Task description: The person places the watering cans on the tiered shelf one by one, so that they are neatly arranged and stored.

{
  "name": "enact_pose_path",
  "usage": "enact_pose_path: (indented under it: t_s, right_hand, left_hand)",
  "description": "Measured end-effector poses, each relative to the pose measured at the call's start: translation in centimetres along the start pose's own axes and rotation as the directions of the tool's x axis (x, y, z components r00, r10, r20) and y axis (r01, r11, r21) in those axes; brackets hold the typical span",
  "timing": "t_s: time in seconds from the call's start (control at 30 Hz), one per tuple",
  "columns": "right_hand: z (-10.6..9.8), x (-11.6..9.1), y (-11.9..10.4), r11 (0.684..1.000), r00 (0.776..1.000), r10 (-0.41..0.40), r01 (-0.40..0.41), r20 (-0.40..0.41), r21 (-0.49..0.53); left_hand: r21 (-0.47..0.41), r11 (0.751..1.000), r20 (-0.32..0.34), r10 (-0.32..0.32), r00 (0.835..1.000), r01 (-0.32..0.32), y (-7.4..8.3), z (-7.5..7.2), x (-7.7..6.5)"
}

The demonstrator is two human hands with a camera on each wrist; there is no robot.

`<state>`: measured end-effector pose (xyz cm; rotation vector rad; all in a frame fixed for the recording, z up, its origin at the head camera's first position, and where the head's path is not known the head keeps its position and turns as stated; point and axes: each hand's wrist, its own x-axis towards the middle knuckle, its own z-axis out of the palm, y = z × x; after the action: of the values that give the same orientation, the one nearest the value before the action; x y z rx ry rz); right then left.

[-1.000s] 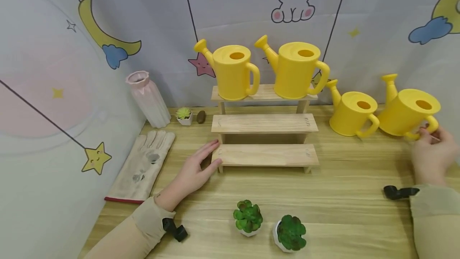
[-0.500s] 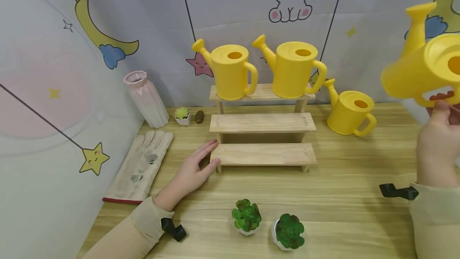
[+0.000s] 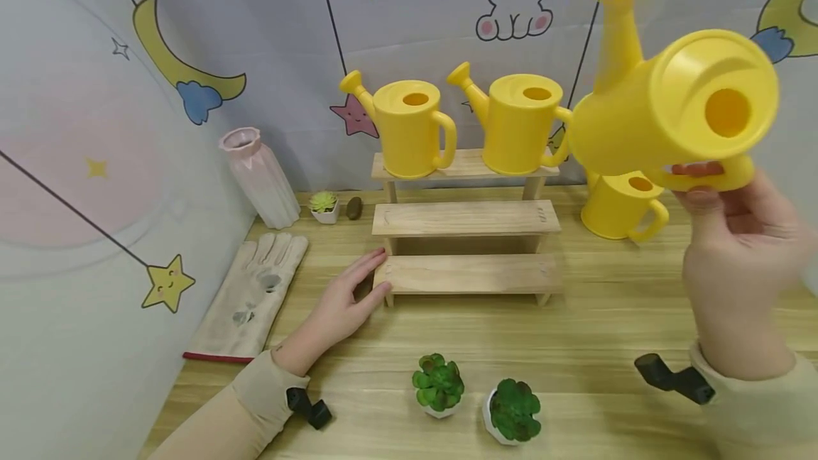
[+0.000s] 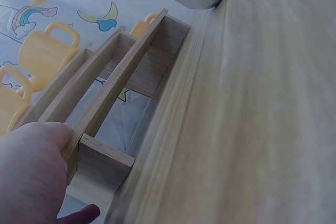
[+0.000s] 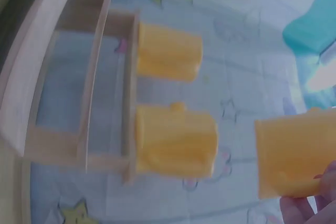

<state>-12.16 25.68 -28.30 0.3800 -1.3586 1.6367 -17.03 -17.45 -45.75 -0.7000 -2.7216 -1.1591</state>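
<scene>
My right hand (image 3: 744, 261) holds a yellow watering can (image 3: 677, 98) by its handle, up in the air at the right. The can is tilted, spout up and top opening towards me. In the right wrist view, fingertips (image 5: 296, 211) show at the can's lower edge. My left hand (image 3: 339, 304) rests against the left end of the lowest step of a wooden stepped stand (image 3: 473, 218), fingers fairly straight. Two more yellow watering cans, a left one (image 3: 409, 126) and a right one (image 3: 520, 123), stand upright on its top step.
Behind the held can, a smaller yellow watering can (image 3: 616, 208) stands on the table. Two potted succulents (image 3: 437, 383) (image 3: 514, 410) are in front. At left are a work glove (image 3: 249, 297), a pinkish vase (image 3: 262, 179), a small succulent (image 3: 324, 206) and a dark stone (image 3: 354, 208).
My right hand has lifted the watering can off the table at the right and brought it leftward, nearer the stand, tilting it. The left hand has stayed at the stand.
</scene>
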Motion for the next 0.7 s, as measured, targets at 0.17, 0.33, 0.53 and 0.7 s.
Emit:
enact_pose_path:
  t_s: [0.17, 0.33, 0.53, 0.7]
  right_hand:
    - [2.7, -2.0, -0.1, 0.989, 0.987, 0.031, -0.052, 0.155, 0.136]
    - [4.9, -3.4, 1.0, 0.99, 0.929, 0.087, -0.121, 0.359, 0.074]
    - [7.3, -4.3, 2.8, 0.967, 0.838, 0.195, -0.079, 0.509, -0.241]
    - [8.8, -5.1, 4.3, 0.914, 0.754, 0.33, -0.106, 0.568, -0.391]
  left_hand:
    - [0.002, 1.0, 0.005, 0.0, 1.0, 0.0, 0.1, -0.1, 0.0]
    - [-0.015, 1.0, 0.004, -0.002, 1.0, 0.002, 0.0, -0.2, 0.0]
    - [-0.018, 1.0, 0.0, 0.001, 1.0, -0.001, -0.1, -0.2, 0.0]
    - [-0.013, 1.0, -0.001, 0.021, 1.0, -0.021, -0.1, -0.1, 0.1]
